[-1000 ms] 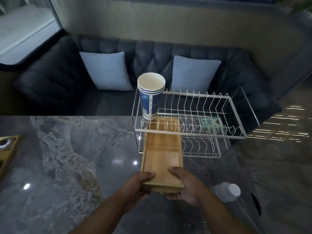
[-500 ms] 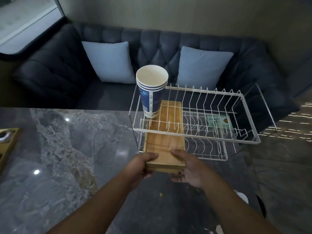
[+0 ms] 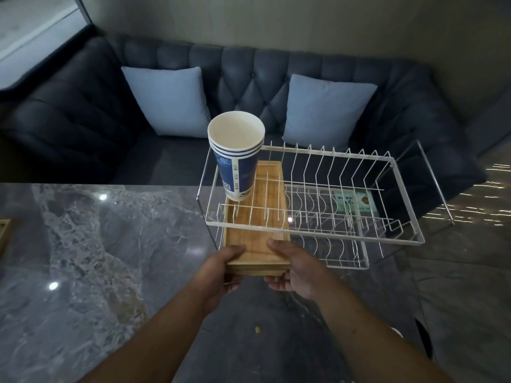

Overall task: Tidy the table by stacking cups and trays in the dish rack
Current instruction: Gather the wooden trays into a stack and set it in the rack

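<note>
A white wire dish rack (image 3: 356, 233) stands at the far edge of the grey marble table (image 3: 96, 258). A stack of blue-and-white paper cups (image 3: 237, 158) stands upright in the rack's upper left corner. A stack of wooden trays (image 3: 255, 225) lies lengthwise in the rack's lower tier, under the upper tier and below the cups, with its near end sticking out. My left hand (image 3: 221, 269) grips the near left corner of the trays and my right hand (image 3: 293, 269) grips the near right corner.
Another wooden tray (image 3: 4, 236) shows at the table's left edge. A dark tufted sofa (image 3: 249, 76) with two pale cushions sits behind the table. A green-and-white card (image 3: 351, 200) lies under the rack's right part. A small yellow crumb (image 3: 258, 330) lies on the table.
Both hands have pushed the wooden trays away from me, deeper into the rack's lower tier under the cups. The view has also shifted closer to the rack.
</note>
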